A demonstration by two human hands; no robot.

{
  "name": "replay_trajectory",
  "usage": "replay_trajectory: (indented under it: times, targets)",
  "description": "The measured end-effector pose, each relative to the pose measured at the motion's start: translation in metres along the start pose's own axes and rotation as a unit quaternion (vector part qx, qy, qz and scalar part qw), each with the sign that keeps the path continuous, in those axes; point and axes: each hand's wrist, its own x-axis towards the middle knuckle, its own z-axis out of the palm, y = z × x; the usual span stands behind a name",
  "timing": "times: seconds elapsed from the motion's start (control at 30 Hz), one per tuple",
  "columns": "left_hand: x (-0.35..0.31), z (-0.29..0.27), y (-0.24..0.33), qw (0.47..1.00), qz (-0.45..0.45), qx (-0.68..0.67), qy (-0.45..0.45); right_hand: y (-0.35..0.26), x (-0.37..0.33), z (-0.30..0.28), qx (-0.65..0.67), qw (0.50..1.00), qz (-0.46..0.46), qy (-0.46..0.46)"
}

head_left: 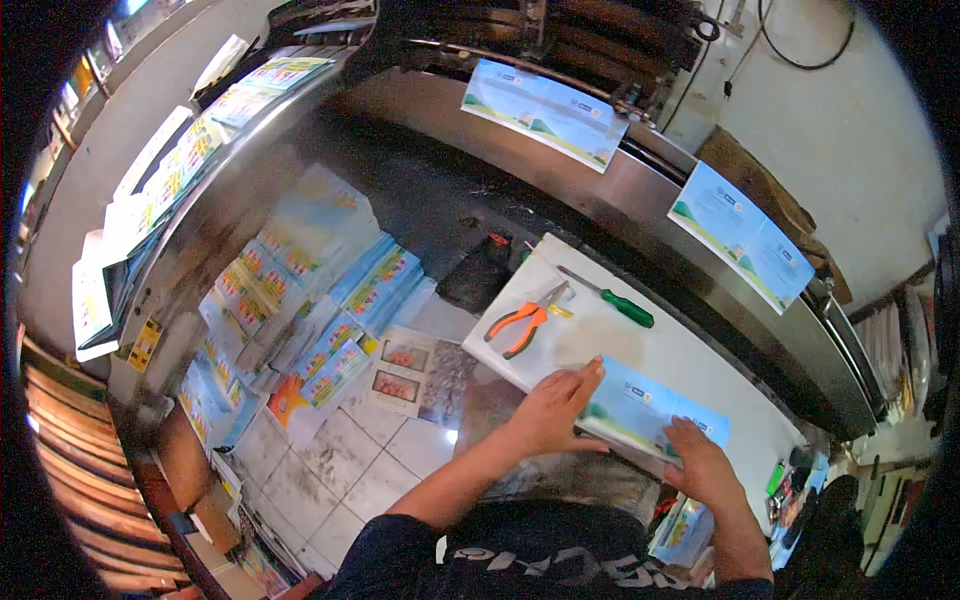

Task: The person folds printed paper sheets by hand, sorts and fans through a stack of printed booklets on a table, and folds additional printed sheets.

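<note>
Pair of pliers, orange-handled: laid on the white bench. Screwdriver, green-handled: placed just beside the pliers, tip directed to the upper left. Leaflet stacks, multicoloured: grouped to the left of the bench. Floor tiles, pale: marked with dark smudges. Wooden slats: ranged in a row, lower left.

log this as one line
left hand: at left edge of light-blue printed paper; right hand: on paper; nearby: orange-handled metal pliers, green-handled screwdriver
</note>
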Motion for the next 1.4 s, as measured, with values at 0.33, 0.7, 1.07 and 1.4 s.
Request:
replay_trajectory:
  times: [0.33,0.7,1.07,1.4]
  targets:
    - [-0.005,-0.001,-0.002,1.0,-0.006,0.016,0.003,0.021,0.006,-0.103,0.08,0.984,0.138,0.078]
    - [0.002,-0.005,-0.002,0.999,0.024,0.029,0.008,0.154,0.133,-0.201,-0.201,0.813,0.049,0.544]
    - [-0.005,-0.002,-0.005,1.0,0.021,0.01,0.002,0.104,0.146,-0.042,-0.052,0.946,0.136,0.29]
    - [0.0,0.001,-0.007,0.999,0.013,0.03,-0.004,0.11,0.141,0.024,0.065,0.928,0.16,0.331]
